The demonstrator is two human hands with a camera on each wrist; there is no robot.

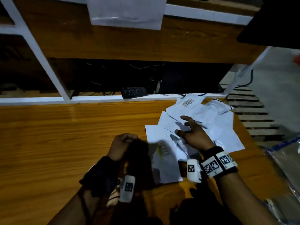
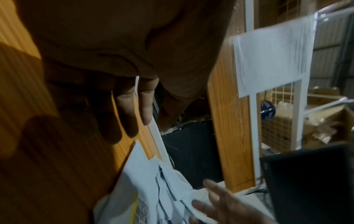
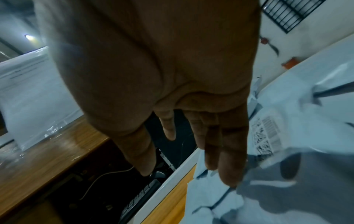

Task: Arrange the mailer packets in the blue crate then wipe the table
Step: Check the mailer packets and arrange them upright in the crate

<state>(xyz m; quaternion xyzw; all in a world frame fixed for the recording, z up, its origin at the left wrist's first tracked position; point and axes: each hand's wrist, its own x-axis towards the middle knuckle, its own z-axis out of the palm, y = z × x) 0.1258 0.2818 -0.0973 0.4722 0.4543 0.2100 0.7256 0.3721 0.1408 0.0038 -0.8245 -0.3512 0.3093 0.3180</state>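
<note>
Right hand (image 1: 193, 135) spread open over white mailer packets (image 1: 219, 125), left hand (image 1: 123, 143) loosely curled, empty, barcode labels (image 1: 187, 102) unreadable

The worktop (image 1: 56, 135) before me is orange-brown wood-grain, glossy enough to show a pale sheen near its far edge, where a smooth white edge strip (image 1: 40, 100) caps it. Right of centre, the mailer packets (image 1: 215, 120) look like thin white plastic film, smooth, faintly shiny and creased, with printed labels (image 1: 188, 102). The back panel (image 1: 97, 46) above has the same wood-grain, and the paper sheet (image 1: 126, 12) at top centre lies under clear glossy film. The keyboard (image 1: 134, 92) is matt black plastic. My wrist strap (image 1: 100, 174) is black cloth. At lower right, the clear plastic wrap (image 1: 287, 159) is crinkled and glossy.
</note>
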